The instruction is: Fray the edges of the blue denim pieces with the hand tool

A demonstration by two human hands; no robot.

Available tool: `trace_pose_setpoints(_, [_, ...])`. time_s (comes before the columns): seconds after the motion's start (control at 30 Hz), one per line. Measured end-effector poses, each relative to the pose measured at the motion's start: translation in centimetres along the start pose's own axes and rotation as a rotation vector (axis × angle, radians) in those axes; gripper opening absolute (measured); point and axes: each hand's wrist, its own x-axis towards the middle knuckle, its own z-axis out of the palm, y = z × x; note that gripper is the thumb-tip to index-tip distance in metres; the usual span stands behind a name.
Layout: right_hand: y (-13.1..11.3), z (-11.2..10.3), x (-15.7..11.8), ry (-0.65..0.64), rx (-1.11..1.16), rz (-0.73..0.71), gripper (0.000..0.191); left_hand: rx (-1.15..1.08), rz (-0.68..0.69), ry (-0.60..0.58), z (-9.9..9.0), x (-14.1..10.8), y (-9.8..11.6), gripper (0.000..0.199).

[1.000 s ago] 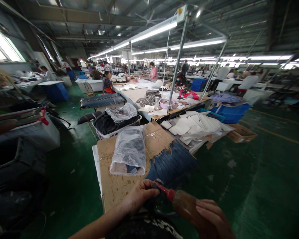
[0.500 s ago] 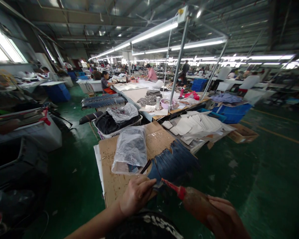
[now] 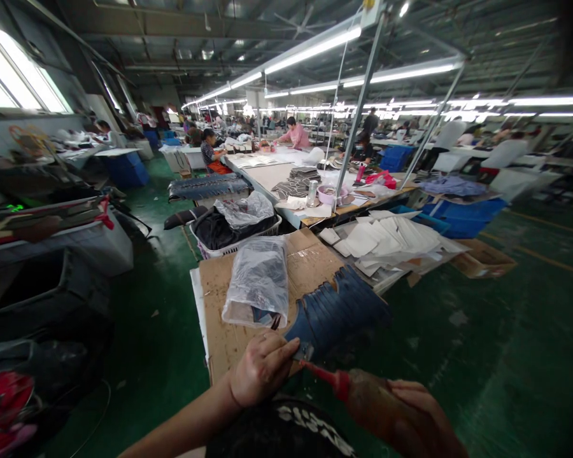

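My right hand (image 3: 420, 407) is wrapped round a brownish squeeze bottle (image 3: 377, 401) with a long red nozzle. The nozzle points left, and its tip is close to the fingertips of my left hand (image 3: 263, 367). That left hand is closed in a pinch at the near corner of a row of overlapping dark blue pieces (image 3: 344, 308); what lies between its fingers is too small to make out. The blue pieces are fanned out over the right side of a cardboard sheet (image 3: 219, 299). Beyond my left hand, a clear plastic bag (image 3: 258, 280) with dark contents rests on the cardboard.
A basket (image 3: 236, 238) of black material stands behind the cardboard. White sheets (image 3: 386, 238) are piled at the right, near an open carton (image 3: 487, 257). A long worktable (image 3: 262, 178) with a metal post stretches away. Dark bins (image 3: 52, 299) line the left. Several people work farther off.
The view has shifted, so the scene sits slightly to the right. The nozzle tip has moved down and left, nearer my left fingertips. The dark strip above my left hand no longer sticks out clearly.
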Motion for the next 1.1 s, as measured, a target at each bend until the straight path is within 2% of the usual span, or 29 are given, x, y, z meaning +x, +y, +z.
trace_pose_setpoints(0.17, [1.4,0.8,0.1,0.129,-0.101,0.048,0.022,-0.003,0.012,-0.011,0.0,-0.5,-0.1,0.035])
trace_pose_setpoints(0.27, [1.4,1.1,0.0,0.112,-0.053,0.108,0.023,0.003,0.013,-0.005,0.1,-0.8,-0.2,0.037])
trace_pose_setpoints(0.37, [1.0,1.5,-0.2,0.136,0.061,0.230,0.028,-0.005,0.014,-0.002,0.1,-0.7,-0.2,0.037])
trace_pose_setpoints(0.47, [0.8,2.1,-0.6,0.069,0.119,0.297,0.032,0.000,0.009,-0.002,0.0,-0.4,0.0,0.033])
trace_pose_setpoints(0.53, [1.1,2.3,-0.9,0.031,0.190,0.322,0.034,0.009,0.015,0.007,-0.1,-0.1,0.1,0.029])
trace_pose_setpoints(0.67, [2.1,2.6,-1.6,0.049,0.302,0.386,0.035,0.019,0.026,0.017,-0.1,0.1,0.1,0.028])
trace_pose_setpoints(0.8, [3.0,2.4,-1.9,0.034,0.322,0.412,0.038,0.000,0.017,0.010,0.2,-0.2,-0.2,0.032])
trace_pose_setpoints(0.93, [2.8,2.0,-1.9,0.049,0.387,0.396,0.036,-0.023,0.016,-0.005,0.3,-0.4,-0.5,0.034])
trace_pose_setpoints(1.1, [2.4,1.8,-0.9,0.035,0.219,0.332,0.034,-0.022,0.011,-0.020,0.2,-0.3,-0.3,0.034])
